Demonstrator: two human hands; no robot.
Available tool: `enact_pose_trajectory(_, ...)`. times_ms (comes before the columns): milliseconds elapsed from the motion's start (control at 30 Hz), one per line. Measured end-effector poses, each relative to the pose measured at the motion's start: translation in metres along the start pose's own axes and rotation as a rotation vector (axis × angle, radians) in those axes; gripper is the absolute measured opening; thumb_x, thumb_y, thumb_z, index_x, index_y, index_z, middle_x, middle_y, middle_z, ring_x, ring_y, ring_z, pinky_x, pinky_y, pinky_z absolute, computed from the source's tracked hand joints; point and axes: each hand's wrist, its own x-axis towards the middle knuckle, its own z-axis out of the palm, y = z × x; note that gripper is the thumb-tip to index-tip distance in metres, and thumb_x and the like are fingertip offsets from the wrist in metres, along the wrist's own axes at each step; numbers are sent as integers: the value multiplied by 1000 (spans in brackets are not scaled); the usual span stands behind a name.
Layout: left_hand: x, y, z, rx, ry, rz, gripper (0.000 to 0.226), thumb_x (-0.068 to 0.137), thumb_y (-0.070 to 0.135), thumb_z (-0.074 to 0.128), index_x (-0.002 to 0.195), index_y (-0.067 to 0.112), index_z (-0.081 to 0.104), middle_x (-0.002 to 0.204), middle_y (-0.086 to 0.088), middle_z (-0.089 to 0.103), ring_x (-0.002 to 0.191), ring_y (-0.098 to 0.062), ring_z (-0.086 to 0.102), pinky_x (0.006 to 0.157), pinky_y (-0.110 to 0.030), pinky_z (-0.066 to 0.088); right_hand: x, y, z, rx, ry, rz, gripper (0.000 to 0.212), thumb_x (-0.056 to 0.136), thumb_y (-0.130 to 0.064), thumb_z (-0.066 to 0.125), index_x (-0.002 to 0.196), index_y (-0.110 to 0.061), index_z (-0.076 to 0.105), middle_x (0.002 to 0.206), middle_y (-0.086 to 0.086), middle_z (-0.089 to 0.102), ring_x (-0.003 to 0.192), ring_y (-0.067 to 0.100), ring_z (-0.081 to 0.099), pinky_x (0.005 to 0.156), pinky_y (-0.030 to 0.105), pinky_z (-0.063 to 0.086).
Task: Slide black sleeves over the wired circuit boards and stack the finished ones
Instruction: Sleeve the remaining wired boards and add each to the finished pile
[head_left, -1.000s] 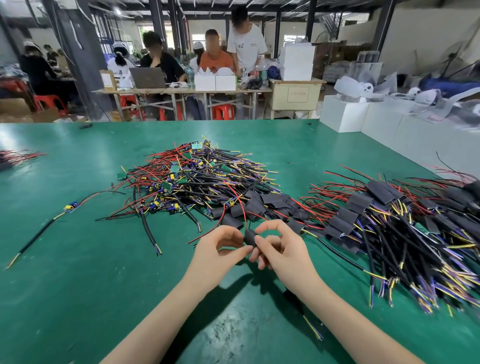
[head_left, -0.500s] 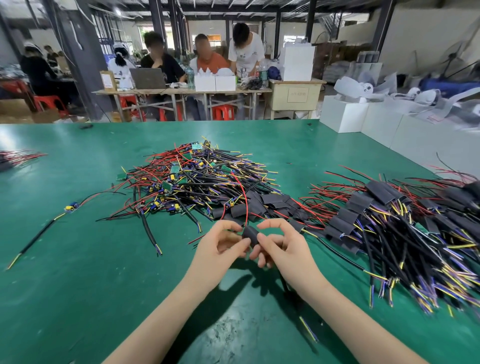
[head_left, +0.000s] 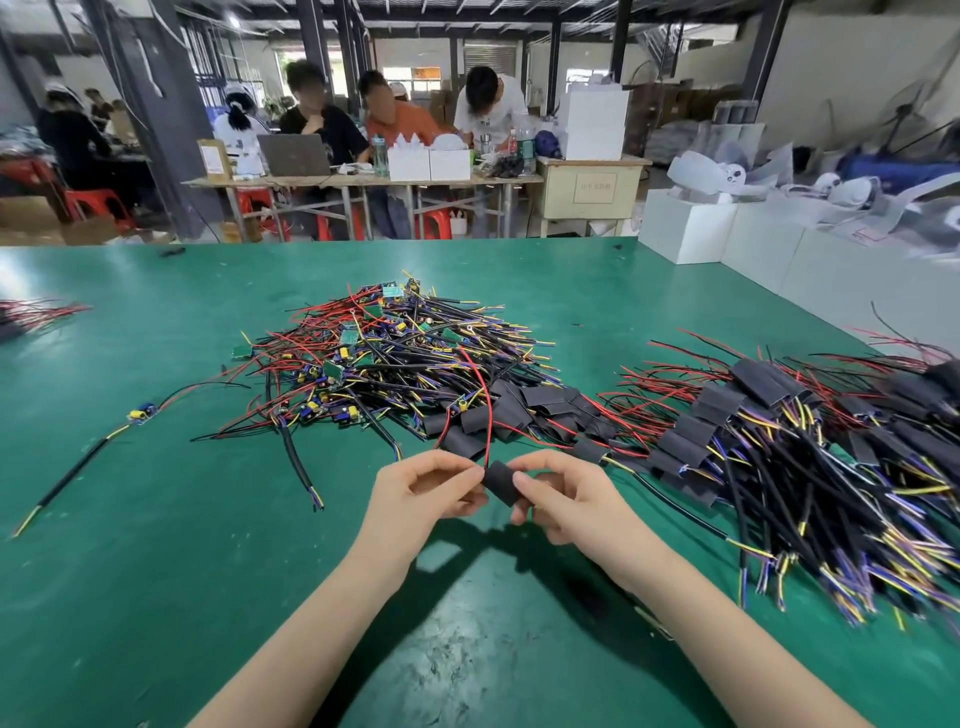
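Both hands meet above the green table (head_left: 156, 545), near its front middle. Between them is a short black sleeve (head_left: 500, 480). My left hand (head_left: 421, 493) pinches its left end, where a red wire (head_left: 485, 410) rises and arcs back to the pile. My right hand (head_left: 563, 499) pinches the sleeve's right side with thumb and fingers. The board inside the sleeve is hidden. Behind lies a heap of bare wired circuit boards (head_left: 374, 364), with loose empty sleeves (head_left: 524, 410) at its near right edge. At the right is the stack of sleeved boards (head_left: 779, 441).
A single wired board (head_left: 141, 413) with a long black cable lies apart at the left. More red wires (head_left: 36, 312) sit at the far left edge. White boxes (head_left: 727, 234) border the table's right. Several people work at a table behind.
The sleeve has been lifted slightly and turned, now showing broad between my fingertips. A red wire now loops up from its left end. Both hands stay close together.
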Motion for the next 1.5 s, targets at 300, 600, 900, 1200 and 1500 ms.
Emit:
enact_pose_trajectory(300, 2, 4, -5, -43, -37, -79, 16, 88, -1, 63, 104, 0, 68, 85, -12, 69, 72, -20, 66, 67, -28, 57, -1, -8, -23, -325, 79, -135, 8, 91, -11, 61, 97, -15, 65, 60, 0, 68, 48, 11, 41, 47, 17, 34)
enact_pose_trajectory(600, 7, 7, -16, 155, 79, -33, 12, 88, -3, 64, 96, 4, 70, 85, -12, 69, 69, -19, 63, 66, -27, 55, -12, 3, -87, -1273, 371, 32, 17, 75, -35, 70, 68, -29, 56, 72, -14, 62, 81, 12, 58, 60, 24, 38)
enact_pose_trajectory(900, 12, 6, -27, 460, 141, 150, 15, 87, 1, 68, 90, 15, 72, 85, 3, 73, 76, -12, 67, 73, -22, 54, -8, 7, -79, -1257, 531, 44, 23, 79, -45, 66, 75, -24, 57, 78, -8, 63, 82, 21, 61, 61, 26, 42)
enact_pose_trajectory(1200, 27, 11, -89, 1022, 544, 163, 40, 77, -11, 53, 108, 11, 67, 110, -11, 64, 106, -34, 53, 85, -39, 43, 25, 2, -28, -1117, 140, -293, 15, 87, -35, 62, 95, -22, 65, 97, -4, 63, 101, 17, 55, 84, 29, 43)
enact_pose_trajectory(1500, 34, 5, -114, 1214, 434, 9, 32, 85, -10, 50, 100, 6, 73, 108, -15, 61, 97, -36, 58, 81, -37, 44, 81, 5, 32, -1248, 99, -221, 34, 91, -41, 56, 112, -15, 52, 116, 8, 55, 111, 28, 47, 88, 35, 43)
